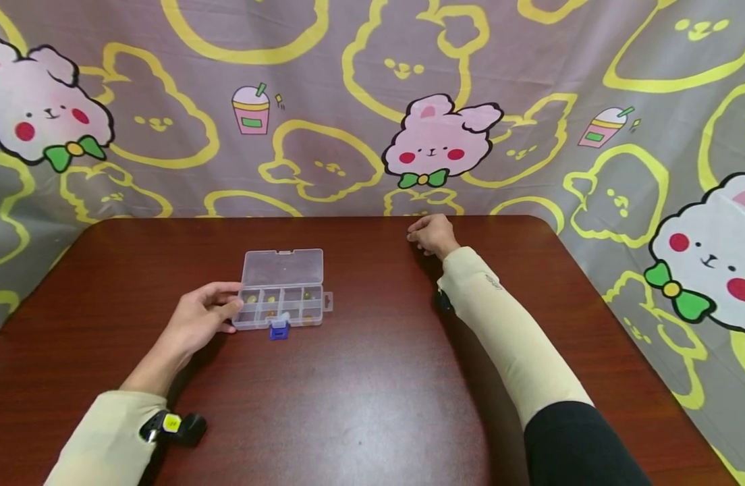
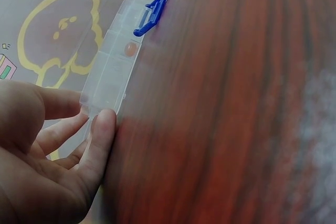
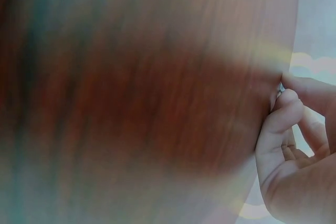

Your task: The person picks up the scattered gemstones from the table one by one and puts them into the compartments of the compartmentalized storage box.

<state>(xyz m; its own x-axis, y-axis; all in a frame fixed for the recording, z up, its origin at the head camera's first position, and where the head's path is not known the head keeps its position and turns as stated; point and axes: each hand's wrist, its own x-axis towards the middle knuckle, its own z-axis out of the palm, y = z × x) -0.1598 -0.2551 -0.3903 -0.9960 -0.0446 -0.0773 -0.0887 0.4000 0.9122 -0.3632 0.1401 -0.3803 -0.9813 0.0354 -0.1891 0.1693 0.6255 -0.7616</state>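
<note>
A clear plastic compartment box [image 1: 291, 312] lies on the table with its lid [image 1: 284, 268] raised toward the back. Small yellowish and orange pieces sit in several of its compartments, and a blue latch [image 1: 279, 331] hangs at its front. My left hand [image 1: 198, 316] holds the box's left end, thumb [image 2: 105, 124] at the front corner and fingers behind. Far to the right, my right hand [image 1: 434, 235] is low over the table near its back edge. In the right wrist view, its thumb and forefinger pinch a tiny shiny piece [image 3: 281, 89], mostly hidden by the fingertips.
The brown wooden table [image 1: 360, 398] has rounded back corners. Behind it and along the right side hangs a grey cloth [image 1: 324, 81] with rabbit and yellow outline prints. A hanging tab [image 1: 328, 302] sticks out from the box's right end.
</note>
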